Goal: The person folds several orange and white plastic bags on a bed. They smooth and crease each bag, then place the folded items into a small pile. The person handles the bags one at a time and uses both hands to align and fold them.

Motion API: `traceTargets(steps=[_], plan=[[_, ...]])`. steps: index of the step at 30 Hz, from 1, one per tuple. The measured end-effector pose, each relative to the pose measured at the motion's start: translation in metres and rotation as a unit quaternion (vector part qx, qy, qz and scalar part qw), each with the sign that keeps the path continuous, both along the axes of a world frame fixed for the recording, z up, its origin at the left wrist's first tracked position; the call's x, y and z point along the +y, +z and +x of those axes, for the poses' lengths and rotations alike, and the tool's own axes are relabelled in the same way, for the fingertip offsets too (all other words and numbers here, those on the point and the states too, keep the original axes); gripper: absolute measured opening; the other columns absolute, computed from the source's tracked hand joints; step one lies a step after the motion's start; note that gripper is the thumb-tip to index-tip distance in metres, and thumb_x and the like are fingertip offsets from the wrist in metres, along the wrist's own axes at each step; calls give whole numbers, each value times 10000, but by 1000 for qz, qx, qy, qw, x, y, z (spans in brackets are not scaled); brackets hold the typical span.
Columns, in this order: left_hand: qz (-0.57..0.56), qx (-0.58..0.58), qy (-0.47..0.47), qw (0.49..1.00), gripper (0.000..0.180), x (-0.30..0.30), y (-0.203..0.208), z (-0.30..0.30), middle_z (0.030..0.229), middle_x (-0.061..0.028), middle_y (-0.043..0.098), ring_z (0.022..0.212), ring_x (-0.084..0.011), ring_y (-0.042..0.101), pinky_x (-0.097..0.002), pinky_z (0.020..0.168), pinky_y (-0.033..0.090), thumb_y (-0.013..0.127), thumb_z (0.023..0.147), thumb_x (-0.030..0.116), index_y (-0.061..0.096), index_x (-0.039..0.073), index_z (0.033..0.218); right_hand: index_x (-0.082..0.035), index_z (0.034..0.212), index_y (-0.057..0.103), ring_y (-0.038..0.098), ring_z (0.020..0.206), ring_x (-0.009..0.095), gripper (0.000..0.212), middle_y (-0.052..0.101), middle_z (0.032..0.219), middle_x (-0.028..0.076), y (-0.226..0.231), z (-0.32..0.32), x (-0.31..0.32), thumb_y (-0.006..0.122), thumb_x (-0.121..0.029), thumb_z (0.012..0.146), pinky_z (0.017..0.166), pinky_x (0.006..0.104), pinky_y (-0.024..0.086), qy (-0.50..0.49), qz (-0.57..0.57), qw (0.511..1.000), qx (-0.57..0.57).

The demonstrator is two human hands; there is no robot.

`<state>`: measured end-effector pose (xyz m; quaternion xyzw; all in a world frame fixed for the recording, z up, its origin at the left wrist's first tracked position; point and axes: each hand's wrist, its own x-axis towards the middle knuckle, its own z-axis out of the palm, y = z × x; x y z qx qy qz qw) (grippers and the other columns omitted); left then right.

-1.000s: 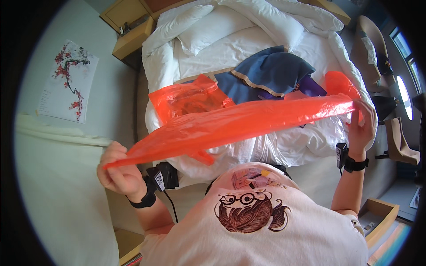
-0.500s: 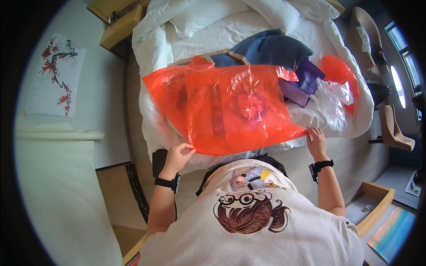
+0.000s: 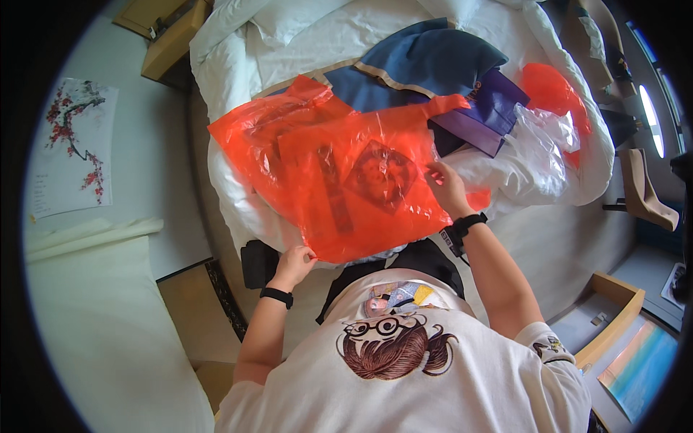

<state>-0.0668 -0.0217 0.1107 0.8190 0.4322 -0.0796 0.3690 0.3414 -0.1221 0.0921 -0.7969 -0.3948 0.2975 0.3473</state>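
Note:
A sheer red plastic bag (image 3: 303,173) with dark printed shapes lies spread over the near part of the bed. At its near left corner, my left hand (image 3: 294,265) pinches the edge. My right hand (image 3: 447,187) is at the bag's right side, fingers bent and closed on the edge, with a bit of red plastic showing past the wrist. Just beyond the bag lies a dark blue cloth (image 3: 426,58) with tan trim. Beside that cloth, to the right, is a purple bag (image 3: 498,105).
White crumpled plastic (image 3: 538,159) and another red plastic bag (image 3: 552,94) lie at the right of the white bed (image 3: 296,50). A beige chair (image 3: 642,191) stands to the right. An open wooden drawer (image 3: 610,317) is at lower right, and a wooden cabinet (image 3: 173,43) at far left.
My right hand has moved from the bag's near right corner up and leftward along its side. The bag's right part is drawn in and folded. My left hand keeps its corner.

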Motion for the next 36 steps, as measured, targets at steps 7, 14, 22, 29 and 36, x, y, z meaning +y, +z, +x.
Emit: traceTargets(steps=[7,14,22,29,36], plan=[[-11,102,21,995,122,-14,-5,12,869,-136,667,835,-328,642,-387,745,504,710,764,139,663,35,808,-24,1303,501,504,1191,373,521,458,1391,171,-50,58,33,614,-173,816,970,447,445,79,-291,935,-189],[12,91,69,993,105,-26,2,24,851,-126,655,796,-327,629,-407,700,500,698,761,125,635,46,789,-40,1330,485,421,1274,362,515,437,1399,179,-52,24,28,587,-160,840,1044,445,376,269,35,948,-167],[-20,13,42,999,101,-21,34,22,881,-117,661,873,-322,628,-406,764,489,672,800,104,611,36,844,-40,1350,462,433,1256,351,567,423,1405,162,-28,44,-12,645,-219,844,1047,449,374,251,-46,946,-198],[0,-114,11,993,103,2,76,26,1015,-106,690,1200,-309,562,-481,1115,310,579,909,72,516,15,969,-79,1430,387,443,1278,295,645,445,1408,142,-6,-63,-45,602,-244,845,1096,427,317,390,-10,891,-231],[-38,-208,-33,977,117,7,58,-2,1031,-136,683,1107,-320,615,-431,1037,400,557,928,81,510,10,1008,-83,1012,665,600,1062,256,292,675,1063,65,-17,-12,-83,624,-50,725,1002,404,411,189,7,934,-303]])
